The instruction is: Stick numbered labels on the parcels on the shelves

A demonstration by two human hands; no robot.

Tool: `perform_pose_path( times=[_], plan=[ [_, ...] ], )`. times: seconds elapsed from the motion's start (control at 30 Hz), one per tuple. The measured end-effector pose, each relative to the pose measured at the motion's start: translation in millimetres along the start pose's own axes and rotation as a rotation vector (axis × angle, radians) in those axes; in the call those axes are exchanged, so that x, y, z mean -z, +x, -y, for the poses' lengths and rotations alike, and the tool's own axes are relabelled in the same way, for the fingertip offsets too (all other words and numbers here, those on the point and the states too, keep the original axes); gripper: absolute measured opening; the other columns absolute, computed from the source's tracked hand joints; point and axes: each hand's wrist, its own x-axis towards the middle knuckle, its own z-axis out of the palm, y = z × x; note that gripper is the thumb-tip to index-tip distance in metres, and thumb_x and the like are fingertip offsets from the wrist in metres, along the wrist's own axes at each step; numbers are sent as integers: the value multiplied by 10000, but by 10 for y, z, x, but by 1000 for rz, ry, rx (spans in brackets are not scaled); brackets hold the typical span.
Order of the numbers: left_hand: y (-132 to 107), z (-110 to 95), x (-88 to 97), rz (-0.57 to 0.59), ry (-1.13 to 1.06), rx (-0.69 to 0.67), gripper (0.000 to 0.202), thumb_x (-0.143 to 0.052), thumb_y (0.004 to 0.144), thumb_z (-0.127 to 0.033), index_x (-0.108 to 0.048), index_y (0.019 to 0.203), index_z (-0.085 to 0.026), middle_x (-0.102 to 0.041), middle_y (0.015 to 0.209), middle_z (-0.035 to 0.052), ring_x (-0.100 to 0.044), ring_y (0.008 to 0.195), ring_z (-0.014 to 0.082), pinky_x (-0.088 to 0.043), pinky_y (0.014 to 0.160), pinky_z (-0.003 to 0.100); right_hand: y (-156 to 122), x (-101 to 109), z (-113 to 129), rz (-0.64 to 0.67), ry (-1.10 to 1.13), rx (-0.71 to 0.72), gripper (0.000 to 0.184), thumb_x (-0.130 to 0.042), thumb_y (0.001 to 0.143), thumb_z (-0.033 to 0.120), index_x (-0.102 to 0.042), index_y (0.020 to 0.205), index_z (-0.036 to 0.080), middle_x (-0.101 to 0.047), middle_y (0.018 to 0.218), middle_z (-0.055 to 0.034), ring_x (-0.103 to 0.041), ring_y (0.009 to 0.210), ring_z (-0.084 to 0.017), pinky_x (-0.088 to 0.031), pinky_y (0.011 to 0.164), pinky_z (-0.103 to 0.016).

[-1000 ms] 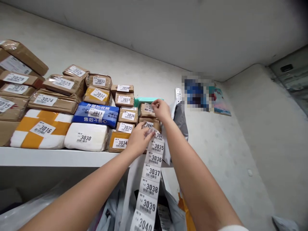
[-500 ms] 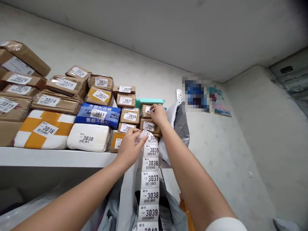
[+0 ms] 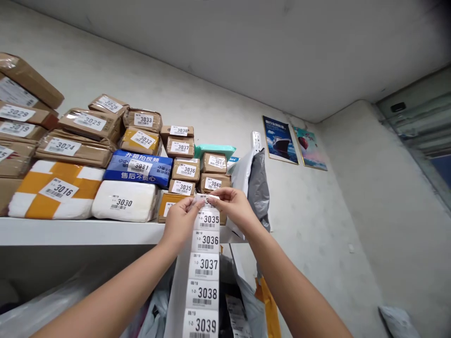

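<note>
A long strip of numbered white labels hangs down in front of me, showing 3035 to 3039. My left hand pinches its top left corner. My right hand pinches the top right corner, just in front of the shelf edge. Right behind my hands are small brown parcels: one labelled 3040, another labelled 3041 on top of it, and 3035 to their left.
A white shelf carries several labelled parcels, among them a blue pack 3031, a white pack 3030 and an orange-white parcel 3016. Grey and white mailer bags hang at the shelf's right end. Two posters are on the wall.
My right hand left the 3041 parcel and came down to the top of the label strip, where both hands now pinch it. The view shifted slightly right.
</note>
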Motion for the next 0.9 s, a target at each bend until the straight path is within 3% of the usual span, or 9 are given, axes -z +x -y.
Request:
perform_pose_path(
  times=[0.13, 0.23, 0.37, 0.5, 0.6, 0.67, 0.8, 0.9],
  plan=[
    [-37, -13, -40, -220, 236, -38, 481, -470, 762, -622, -487, 545, -193, -447, 483, -35, -390, 514, 121, -281, 491, 252, -34, -59, -38, -68, -51, 57, 118, -704, 636, 282, -664, 683, 181, -636, 634, -6, -540, 570, -124, -420, 518, -262],
    [-55, 0, -26, -216, 204, 21, 533, -532, 697, -660, -352, 503, -198, -353, 469, -55, -327, 498, 108, -246, 483, 251, 82, -8, 31, -155, -211, 257, 63, -654, 696, 241, -651, 695, 179, -650, 673, -19, -572, 624, -144, -454, 599, -283],
    [-72, 17, 55, -115, 357, -1, 557, -595, 658, -607, -240, 507, -205, -247, 485, -67, -269, 506, 103, -203, 507, 260, 677, 246, 296, -416, -499, 485, 133, -556, 808, 257, -642, 844, 162, -650, 775, -33, -578, 675, -143, -469, 653, -281],
    [-79, -74, 168, -78, 432, -35, 543, -571, 657, -595, -212, 518, -212, -201, 517, -63, -242, 526, 112, -190, 523, 267, 1429, 398, 496, -379, -686, 464, 103, -537, 808, 156, -636, 833, 164, -604, 725, -11, -550, 686, -146, -450, 702, -289],
    [-122, -144, 272, -80, 453, 6, 559, -569, 643, -610, -189, 525, -218, -177, 529, -62, -224, 536, 116, -185, 526, 266, 1746, 385, 489, -355, -850, 455, 129, -537, 793, 108, -650, 792, 170, -577, 750, -31, -534, 746, -174, -429, 779, -328],
    [-190, -152, 358, -69, 474, 38, 569, -569, 644, -617, -178, 535, -219, -167, 543, -60, -230, 546, 118, -202, 536, 261, 1809, 367, 452, -344, -947, 461, 145, -532, 793, 102, -660, 799, 170, -568, 809, -63, -530, 792, -198, -420, 806, -350],
    [-399, -111, 571, -24, 462, 110, 498, -572, 635, -624, -313, 527, -213, -286, 564, -46, -328, 589, 131, -284, 563, 247, 1743, 365, 432, -322, -1095, 501, 165, -542, 799, 154, -662, 906, 195, -552, 981, -115, -531, 850, -245, -427, 794, -402],
    [-576, -87, 736, -89, 526, 121, 538, -572, 605, -643, -261, 509, -214, -210, 556, -53, -270, 546, 117, -253, 509, 237, 1676, 363, 467, -310, -1167, 556, 235, -578, 770, 160, -641, 991, 212, -525, 1124, -135, -485, 1020, -309, -411, 846, -438]
  ],
)
